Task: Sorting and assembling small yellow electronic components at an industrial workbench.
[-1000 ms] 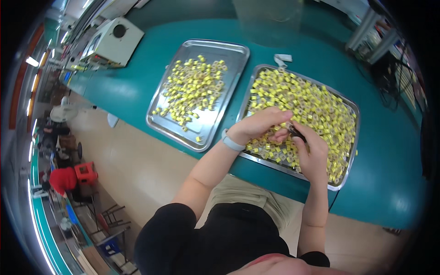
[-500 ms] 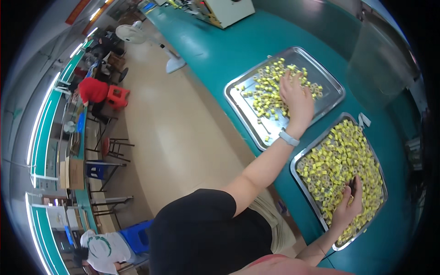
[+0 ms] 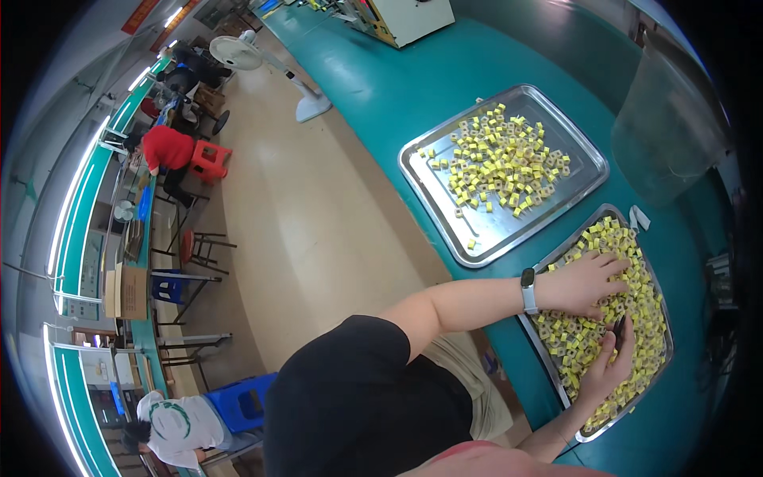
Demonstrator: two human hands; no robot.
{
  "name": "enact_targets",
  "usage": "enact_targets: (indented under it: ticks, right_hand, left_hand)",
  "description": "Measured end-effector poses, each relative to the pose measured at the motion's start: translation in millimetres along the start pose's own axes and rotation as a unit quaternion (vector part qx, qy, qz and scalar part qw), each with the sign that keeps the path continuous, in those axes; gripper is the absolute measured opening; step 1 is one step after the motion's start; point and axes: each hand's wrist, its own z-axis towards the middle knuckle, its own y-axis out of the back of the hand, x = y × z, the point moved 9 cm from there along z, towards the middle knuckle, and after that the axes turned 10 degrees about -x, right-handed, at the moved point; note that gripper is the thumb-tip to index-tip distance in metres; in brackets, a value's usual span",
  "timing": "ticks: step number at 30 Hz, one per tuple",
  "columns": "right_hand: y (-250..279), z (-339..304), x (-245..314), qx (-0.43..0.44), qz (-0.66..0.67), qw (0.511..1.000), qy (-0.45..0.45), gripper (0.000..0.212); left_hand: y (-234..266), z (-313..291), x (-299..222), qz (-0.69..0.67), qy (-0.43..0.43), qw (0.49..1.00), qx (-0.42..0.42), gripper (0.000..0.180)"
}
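My left hand (image 3: pixel 584 284), with a pale-strapped watch on its wrist, lies over the fuller metal tray (image 3: pixel 555 374). Its fingers are apart and touch the small yellow-wrapped block-shaped parts (image 3: pixel 590 348) heaped there. Just below it, my right hand (image 3: pixel 610 367) is closed around a small dark object (image 3: pixel 620 326), whose kind I cannot make out. Farther off, a second metal tray (image 3: pixel 568 195) carries a looser pile of the same yellow parts (image 3: pixel 509 159), with bare metal around them.
Both trays stand on a green worktable (image 3: pixel 381 87). A whitish machine (image 3: pixel 409 20) stands at its far end, a translucent bin (image 3: pixel 664 119) at the right. A standing fan (image 3: pixel 310 103) is on the floor to the left. Other people sit along a bench beyond the aisle.
My left hand has left the farther tray and come back to the right, onto the parts in the fuller tray. My right hand stays there with the dark object.
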Motion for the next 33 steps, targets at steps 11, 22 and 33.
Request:
enact_targets:
  ticks: [11, 22, 33]
  right_hand:
    - [0, 0, 7, -0.020, -0.007, 0.999, 0.036, 0.036]
    - [-4, -2, 5, -0.009, -0.010, 0.999, 0.041, 0.037]
    - [5, 0, 8, -0.032, -0.021, 0.999, 0.023, 0.037]
  left_hand:
    - [-14, -2, 0, 0.027, -0.023, 0.999, 0.015, 0.048]
    - [-6, -4, -11, 0.028, -0.061, 0.998, 0.005, 0.049]
    - [-28, -6, -27, -0.130, -0.070, 0.984, 0.098, 0.014]
